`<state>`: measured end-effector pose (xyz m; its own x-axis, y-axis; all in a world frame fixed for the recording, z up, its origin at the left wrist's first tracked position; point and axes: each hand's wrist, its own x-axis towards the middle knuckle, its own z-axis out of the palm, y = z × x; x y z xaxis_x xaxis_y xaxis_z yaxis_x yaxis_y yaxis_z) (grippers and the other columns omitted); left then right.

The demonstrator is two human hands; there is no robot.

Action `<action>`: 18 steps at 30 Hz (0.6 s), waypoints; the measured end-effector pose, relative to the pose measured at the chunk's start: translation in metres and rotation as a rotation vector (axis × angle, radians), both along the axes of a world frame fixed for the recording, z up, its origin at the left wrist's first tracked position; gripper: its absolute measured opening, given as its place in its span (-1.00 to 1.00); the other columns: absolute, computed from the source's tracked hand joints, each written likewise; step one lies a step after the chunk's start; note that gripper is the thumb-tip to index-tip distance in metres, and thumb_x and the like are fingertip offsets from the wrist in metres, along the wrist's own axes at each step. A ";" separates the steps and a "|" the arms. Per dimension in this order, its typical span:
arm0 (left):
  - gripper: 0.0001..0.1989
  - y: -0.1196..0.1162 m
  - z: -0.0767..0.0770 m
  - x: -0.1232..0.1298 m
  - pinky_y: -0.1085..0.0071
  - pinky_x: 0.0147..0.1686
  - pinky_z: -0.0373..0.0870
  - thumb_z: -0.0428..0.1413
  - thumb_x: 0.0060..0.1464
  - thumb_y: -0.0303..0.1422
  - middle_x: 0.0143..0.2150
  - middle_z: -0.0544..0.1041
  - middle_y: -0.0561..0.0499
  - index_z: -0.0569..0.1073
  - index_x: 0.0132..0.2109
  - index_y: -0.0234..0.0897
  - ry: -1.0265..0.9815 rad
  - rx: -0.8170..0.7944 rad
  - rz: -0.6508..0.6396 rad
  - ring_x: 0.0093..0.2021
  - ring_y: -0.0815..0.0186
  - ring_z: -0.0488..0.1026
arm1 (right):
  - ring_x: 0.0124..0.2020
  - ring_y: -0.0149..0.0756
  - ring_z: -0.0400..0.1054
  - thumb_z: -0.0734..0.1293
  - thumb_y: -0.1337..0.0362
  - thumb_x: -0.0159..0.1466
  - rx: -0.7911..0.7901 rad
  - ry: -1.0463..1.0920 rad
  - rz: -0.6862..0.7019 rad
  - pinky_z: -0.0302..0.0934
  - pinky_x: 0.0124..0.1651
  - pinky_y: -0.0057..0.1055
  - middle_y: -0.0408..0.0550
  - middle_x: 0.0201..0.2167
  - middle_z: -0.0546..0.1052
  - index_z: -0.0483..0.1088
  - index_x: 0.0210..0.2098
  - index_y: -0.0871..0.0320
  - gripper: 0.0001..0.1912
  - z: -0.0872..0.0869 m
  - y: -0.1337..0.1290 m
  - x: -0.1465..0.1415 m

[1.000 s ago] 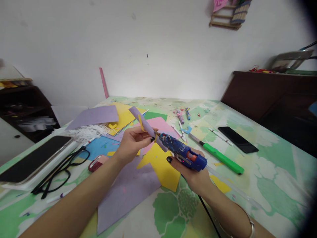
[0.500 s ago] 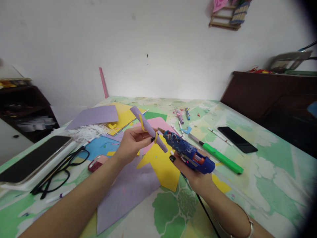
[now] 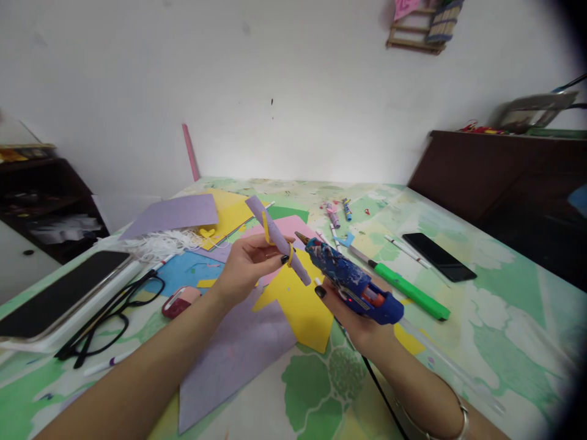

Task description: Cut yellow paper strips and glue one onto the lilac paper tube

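A rolled purple paper tube [image 3: 275,234] with a yellow strip around it is pinched between the fingers of my left hand [image 3: 247,266]. The tube slants, its upper end to the left. My right hand [image 3: 358,318] grips a blue glue gun [image 3: 342,272] whose surface is smeared with dried glue. Its nozzle points at the tube, a small gap to the right of it. A clear glue stick [image 3: 452,366] sticks out of the gun's back. Yellow paper [image 3: 307,311] and purple paper [image 3: 233,360] lie beneath my hands.
Black glasses [image 3: 119,311], a phone [image 3: 64,293] and white string [image 3: 160,243] are on the left. A green cutter [image 3: 408,290] and a black phone [image 3: 439,256] lie on the right. Small rolled figures [image 3: 332,215] stand further back. A black cord [image 3: 383,394] trails below my right hand.
The glue gun has shifted slightly right and down, away from the tube. The tube in my left hand has turned a little and moved slightly right.
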<state>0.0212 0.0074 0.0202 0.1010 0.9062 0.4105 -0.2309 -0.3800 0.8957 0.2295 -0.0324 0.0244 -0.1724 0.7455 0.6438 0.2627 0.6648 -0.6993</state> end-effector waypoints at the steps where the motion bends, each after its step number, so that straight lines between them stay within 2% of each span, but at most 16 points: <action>1: -0.83 0.000 0.000 0.000 0.46 -0.12 0.48 0.32 -0.08 -0.43 -0.15 0.64 -0.05 0.64 -0.25 -0.22 -0.003 0.004 -0.004 -0.19 0.30 0.56 | -0.56 -0.36 0.31 0.37 0.24 0.16 0.014 0.001 0.005 0.22 -0.51 -0.40 -0.18 -0.56 0.43 0.35 -0.45 0.08 -0.89 0.000 0.001 0.000; 8: -0.80 -0.001 0.001 0.002 0.53 -0.17 0.47 0.30 -0.05 -0.46 -0.27 0.64 0.01 0.63 -0.21 -0.20 -0.002 0.033 -0.039 -0.25 0.38 0.54 | -0.59 -0.40 0.28 0.37 0.26 0.17 0.045 0.013 0.017 0.18 -0.56 -0.43 -0.21 -0.59 0.41 0.35 -0.45 0.09 -0.88 0.000 0.003 -0.001; 18: -0.86 -0.002 0.003 0.003 0.51 -0.32 0.51 0.32 -0.12 -0.49 -0.30 0.59 0.00 0.62 -0.31 -0.27 -0.061 0.025 -0.057 -0.35 0.38 0.52 | -0.57 -0.42 0.30 0.36 0.29 0.18 0.081 -0.001 0.030 0.19 -0.53 -0.46 -0.22 -0.58 0.41 0.36 -0.43 0.09 -0.91 0.001 0.002 0.000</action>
